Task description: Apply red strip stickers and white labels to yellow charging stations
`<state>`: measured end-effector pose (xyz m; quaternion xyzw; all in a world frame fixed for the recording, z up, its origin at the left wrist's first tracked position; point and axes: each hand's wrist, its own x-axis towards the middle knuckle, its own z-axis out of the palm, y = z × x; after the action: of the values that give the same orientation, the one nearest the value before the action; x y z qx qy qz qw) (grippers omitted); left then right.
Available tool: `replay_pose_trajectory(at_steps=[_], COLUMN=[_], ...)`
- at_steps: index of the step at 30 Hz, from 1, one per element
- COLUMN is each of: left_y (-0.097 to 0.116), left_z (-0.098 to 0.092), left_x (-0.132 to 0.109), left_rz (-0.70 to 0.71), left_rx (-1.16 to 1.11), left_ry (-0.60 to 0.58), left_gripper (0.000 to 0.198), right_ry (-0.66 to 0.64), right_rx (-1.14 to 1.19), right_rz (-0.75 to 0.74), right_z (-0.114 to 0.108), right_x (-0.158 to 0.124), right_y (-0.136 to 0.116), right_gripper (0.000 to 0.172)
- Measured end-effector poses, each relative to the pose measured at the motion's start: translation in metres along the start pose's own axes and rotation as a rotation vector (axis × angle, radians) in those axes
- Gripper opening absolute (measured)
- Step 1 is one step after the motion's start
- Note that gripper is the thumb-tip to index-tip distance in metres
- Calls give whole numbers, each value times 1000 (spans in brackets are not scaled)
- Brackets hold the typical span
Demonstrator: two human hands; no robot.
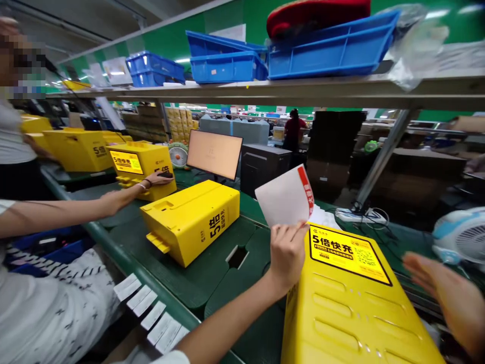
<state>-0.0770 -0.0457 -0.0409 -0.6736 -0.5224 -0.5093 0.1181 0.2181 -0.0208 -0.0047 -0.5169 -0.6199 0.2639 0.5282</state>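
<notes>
My left hand pinches the lower edge of a white sheet with a red strip and holds it up. This hand is just left of the top end of a large yellow box-shaped case with raised rounded ridges. A yellow label with black print and a square code fills the screen area at the case's far end. To the right of the case, my right hand is held in the air, a little blurred, its fingers stretched out and nothing seen in them.
Another yellow case lies on the green bench. Beyond it, a co-worker's hand rests on a yellow case. White labels hang along the bench edge. A monitor, power strip and fan stand behind; blue bins sit overhead.
</notes>
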Motion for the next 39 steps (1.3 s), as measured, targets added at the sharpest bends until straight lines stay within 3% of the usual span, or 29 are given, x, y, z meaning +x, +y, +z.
replay_pose_trajectory(at_steps=[3, 5, 7, 9, 11, 13, 16, 18, 22, 24, 27, 30, 32, 35, 39], left_y=[33, 50, 57, 51, 34, 12, -16, -24, -14, -6, -1, 0, 1, 7, 12], left_z=[-24, -41, -62, -81, -90, -89, -76, -72, -85, -93, -100, -103, -106, -116, -135], left_x=[2, 3, 9, 24, 43, 61, 78, 81, 79, 77, 72, 65, 61, 58, 59], left_rz=[179, 284, 299, 185, -20, -183, -292, -350, -452, -486, -601, -742, -793, -844, -817], left_rx=[49, 35, -119, -381, -596, -682, -773, -829, -945, -997, -1059, -1110, -1151, -1212, -1212], left_ry=[-141, -266, -409, -493, -447, -409, -529, -598, -743, -798, -829, -836, -860, -932, -1009], left_gripper=[26, 21, 12, 15, 21, 24, 24, 26, 33, 33, 42, 53, 57, 56, 46], right_ry=[-221, -417, -491, -548, -627, -705, -808, -752, -475, -543, -718, -776, -764, -684, -621], right_rx=[282, 341, 366, 387, 408, 432, 419, 355, 111, 54, 140, 206, 137, 7, -67], right_rz=[231, 214, 202, 214, 240, 256, 247, 143, -260, -298, -168, -117, -191, -444, -665], right_z=[39, 72, 99, 113, 116, 112, 105, 101, 94, 93, 96, 98, 99, 97, 93], right_x=[16, 23, 25, 19, 5, -12, -30, -32, -20, -14, -14, -22, -29, -38, -47], right_y=[-35, -62, -79, -85, -86, -86, -91, -97, -113, -121, -127, -127, -128, -132, -139], right_gripper=[43, 55, 58, 57, 57, 57, 51, 46, 38, 37, 37, 36, 30, 26, 26])
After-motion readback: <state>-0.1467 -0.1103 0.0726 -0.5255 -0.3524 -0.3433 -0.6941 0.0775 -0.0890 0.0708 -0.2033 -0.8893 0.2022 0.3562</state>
